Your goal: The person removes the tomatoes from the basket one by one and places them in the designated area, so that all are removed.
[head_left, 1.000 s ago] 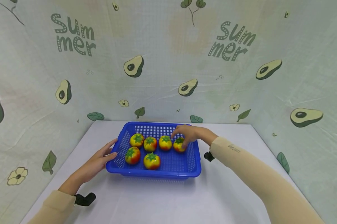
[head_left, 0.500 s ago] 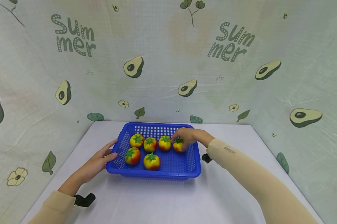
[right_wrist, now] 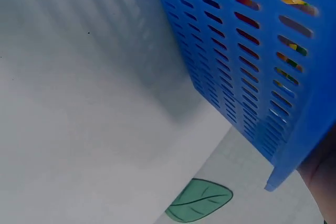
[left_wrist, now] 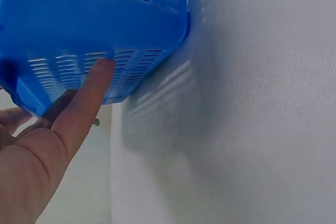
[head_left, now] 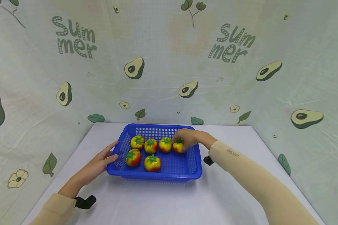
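My right hand (head_left: 189,137) has thumb and fingers curled round the red-yellow fruit (head_left: 177,147) between them, left hand (head_left: 97,164) straight-fingered against the blue basket (head_left: 155,177); probably the grasp step, next calling for a lift clear of the neighbouring fruit (head_left: 165,145) near my right fingertips.

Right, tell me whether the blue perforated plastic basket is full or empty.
Part full: the basket holds six round, glossy, green-topped red-and-yellow fruits, while its bare floor shows at front right.
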Motion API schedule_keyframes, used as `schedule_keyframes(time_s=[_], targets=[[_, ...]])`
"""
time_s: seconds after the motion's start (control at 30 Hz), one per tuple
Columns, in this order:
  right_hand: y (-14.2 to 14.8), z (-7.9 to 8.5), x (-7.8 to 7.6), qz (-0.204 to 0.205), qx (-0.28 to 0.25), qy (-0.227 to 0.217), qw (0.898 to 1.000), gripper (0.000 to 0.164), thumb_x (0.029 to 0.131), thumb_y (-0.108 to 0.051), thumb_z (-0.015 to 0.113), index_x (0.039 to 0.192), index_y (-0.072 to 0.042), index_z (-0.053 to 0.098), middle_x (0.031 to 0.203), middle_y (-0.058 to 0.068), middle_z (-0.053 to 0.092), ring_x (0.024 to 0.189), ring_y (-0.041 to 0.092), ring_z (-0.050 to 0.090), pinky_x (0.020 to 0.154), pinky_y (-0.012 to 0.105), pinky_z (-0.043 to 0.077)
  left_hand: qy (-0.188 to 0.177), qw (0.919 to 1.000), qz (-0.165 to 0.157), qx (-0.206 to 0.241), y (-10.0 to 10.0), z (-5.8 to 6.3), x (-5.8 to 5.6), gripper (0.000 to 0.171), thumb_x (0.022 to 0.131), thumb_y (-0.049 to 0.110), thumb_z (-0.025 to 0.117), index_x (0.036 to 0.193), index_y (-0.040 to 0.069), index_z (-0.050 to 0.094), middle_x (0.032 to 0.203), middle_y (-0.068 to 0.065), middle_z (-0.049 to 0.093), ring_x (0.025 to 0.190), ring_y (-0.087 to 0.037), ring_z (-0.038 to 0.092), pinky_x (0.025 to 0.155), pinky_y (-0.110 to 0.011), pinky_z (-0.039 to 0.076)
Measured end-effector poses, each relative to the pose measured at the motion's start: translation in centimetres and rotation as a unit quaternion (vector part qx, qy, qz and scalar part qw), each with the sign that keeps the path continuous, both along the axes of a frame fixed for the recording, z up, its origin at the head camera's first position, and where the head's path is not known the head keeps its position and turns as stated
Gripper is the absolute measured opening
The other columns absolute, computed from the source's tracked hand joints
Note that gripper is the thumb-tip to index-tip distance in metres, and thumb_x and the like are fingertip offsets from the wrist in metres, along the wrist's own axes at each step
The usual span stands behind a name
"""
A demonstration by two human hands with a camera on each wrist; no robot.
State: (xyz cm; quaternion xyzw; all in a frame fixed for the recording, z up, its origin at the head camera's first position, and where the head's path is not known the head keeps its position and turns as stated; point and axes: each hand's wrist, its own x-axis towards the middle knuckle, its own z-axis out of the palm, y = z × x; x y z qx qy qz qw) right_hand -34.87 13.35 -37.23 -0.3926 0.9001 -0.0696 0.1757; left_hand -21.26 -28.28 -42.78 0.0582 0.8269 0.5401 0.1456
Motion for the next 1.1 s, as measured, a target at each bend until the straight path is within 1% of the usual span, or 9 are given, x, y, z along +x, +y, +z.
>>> schedule_keyframes(time_s=[0.1,0.23,0.3,0.43,0.57,0.7,0.8,0.97,1.1], targets=[[0.7,0.8,0.2,-0.006,-0.025,0.004,1.0,0.045,0.091,-0.015,0.084,0.134,-0.019,0.072,0.145,0.008,0.062,0.136,0.029,0.054,0.119,0.05,0.045,0.003,1.0,-0.002,-0.002,0.2,0.1,-0.2,0.079,0.111,0.039,0.054,0.173,0.027,0.006,0.172,-0.033,0.015,0.151,-0.059,0.033,0.112,-0.063,0.047],[1.7,2.5,0.6,-0.012,-0.06,0.011,0.998,0.046,0.091,-0.018,0.084,0.135,-0.02,0.071,0.145,0.009,0.062,0.134,0.03,0.056,0.115,0.052,0.049,0.004,1.0,-0.001,-0.008,0.4,0.2,-0.2,0.078,0.112,0.039,0.053,0.173,0.028,0.006,0.172,-0.034,0.014,0.151,-0.059,0.033,0.112,-0.064,0.047],[2.3,3.4,0.7,-0.011,-0.076,0.019,0.997,0.047,0.091,-0.019,0.084,0.136,-0.018,0.071,0.144,0.009,0.063,0.133,0.031,0.057,0.113,0.053,0.05,0.004,0.9999,-0.002,-0.011,0.4,0.2,-0.2,0.078,0.112,0.039,0.053,0.173,0.028,0.006,0.172,-0.034,0.013,0.151,-0.059,0.032,0.112,-0.063,0.046],[4.0,5.1,0.8,-0.018,-0.111,0.035,0.993,0.049,0.09,-0.015,0.084,0.137,-0.014,0.07,0.141,0.01,0.065,0.128,0.031,0.06,0.11,0.052,0.053,0.007,0.9999,-0.006,-0.008,0.4,0.2,-0.2,0.079,0.112,0.04,0.053,0.173,0.028,0.005,0.172,-0.034,0.012,0.151,-0.059,0.032,0.113,-0.063,0.046],[5.9,6.0,0.6,-0.041,-0.136,0.044,0.989,0.049,0.091,-0.014,0.083,0.138,-0.012,0.069,0.141,0.01,0.065,0.126,0.03,0.06,0.108,0.052,0.055,0.003,1.0,-0.006,-0.005,0.3,0.2,0.0,0.078,0.112,0.039,0.052,0.173,0.027,0.004,0.172,-0.035,0.011,0.151,-0.059,0.031,0.113,-0.063,0.046],[8.0,6.1,0.4,-0.074,-0.15,0.059,0.984,0.049,0.091,-0.016,0.084,0.138,-0.012,0.069,0.141,0.011,0.065,0.128,0.031,0.06,0.107,0.051,0.056,-0.003,1.0,-0.006,-0.005,0.1,0.1,0.1,0.079,0.112,0.038,0.052,0.173,0.026,0.003,0.172,-0.036,0.009,0.151,-0.059,0.031,0.113,-0.063,0.045],[9.6,5.8,0.3,-0.103,-0.154,0.076,0.98,0.049,0.09,-0.014,0.085,0.137,-0.011,0.07,0.139,0.012,0.066,0.126,0.033,0.061,0.106,0.053,0.057,-0.004,0.9999,-0.008,-0.007,0.1,0.2,0.1,0.079,0.112,0.038,0.052,0.173,0.026,0.003,0.172,-0.036,0.009,0.151,-0.06,0.031,0.113,-0.063,0.045],[11.8,4.8,0.2,-0.159,-0.147,0.099,0.971,0.049,0.09,-0.016,0.085,0.136,-0.009,0.07,0.135,0.016,0.066,0.122,0.036,0.06,0.105,0.056,0.056,-0.003,0.9999,-0.009,-0.007,0.2,0.2,0.1,0.079,0.112,0.038,0.052,0.173,0.026,0.002,0.172,-0.036,0.009,0.151,-0.059,0.031,0.113,-0.063,0.045],[13.0,3.4,0.0,-0.194,-0.138,0.105,0.966,0.051,0.089,-0.019,0.086,0.136,-0.009,0.07,0.133,0.018,0.066,0.12,0.037,0.06,0.103,0.056,0.057,-0.004,0.9999,-0.011,-0.004,0.2,0.2,0.2,0.079,0.112,0.038,0.052,0.173,0.026,0.002,0.172,-0.036,0.008,0.151,-0.06,0.03,0.113,-0.063,0.044]])
